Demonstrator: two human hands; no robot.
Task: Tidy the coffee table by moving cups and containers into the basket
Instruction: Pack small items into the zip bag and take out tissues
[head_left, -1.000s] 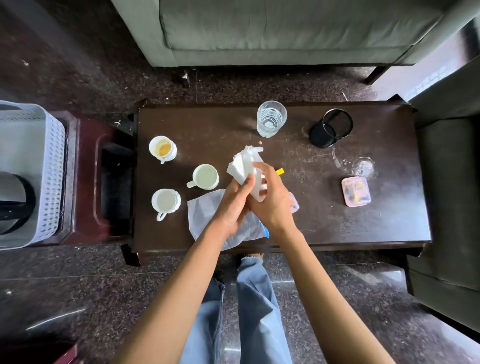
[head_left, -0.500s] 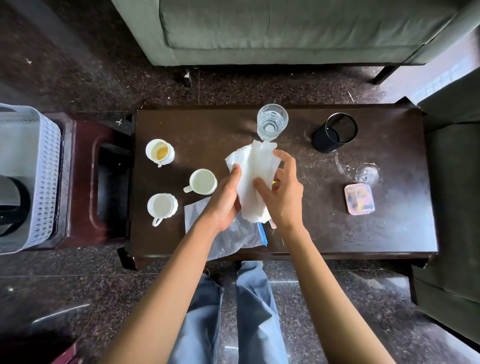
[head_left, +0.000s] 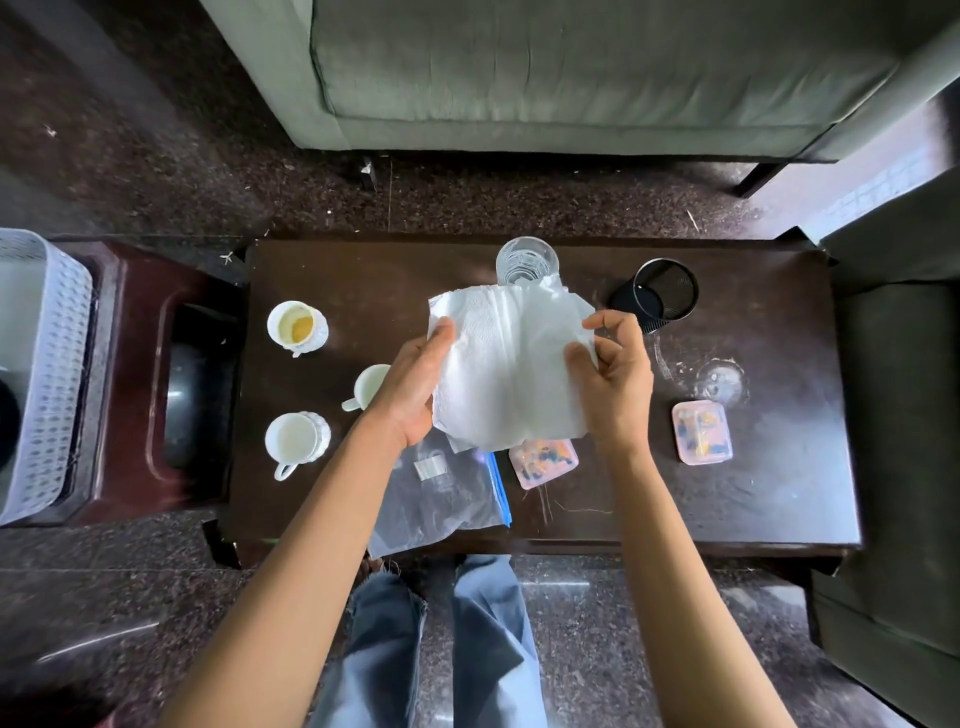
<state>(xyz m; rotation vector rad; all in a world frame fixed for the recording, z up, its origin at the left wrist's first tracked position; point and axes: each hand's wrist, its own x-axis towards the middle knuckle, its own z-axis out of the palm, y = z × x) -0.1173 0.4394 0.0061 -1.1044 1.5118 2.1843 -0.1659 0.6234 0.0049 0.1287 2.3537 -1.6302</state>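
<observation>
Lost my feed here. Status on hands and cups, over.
Left hand and right hand grip a spread paper towel above the table. Three white cups and glass on table, none in hand. Towel partly hides glass.

A second ago the paper towel (head_left: 511, 364) was a tight wad between both hands; now it is spread into a wide sheet. The left hand (head_left: 415, 387) has drawn out to its 9 o'clock edge, the right hand (head_left: 615, 384) to 3 o'clock. Its 12 o'clock edge now covers the near rim of the glass (head_left: 525, 260). A pink box (head_left: 543, 460), mostly hidden before, shows at its 6 o'clock.
</observation>
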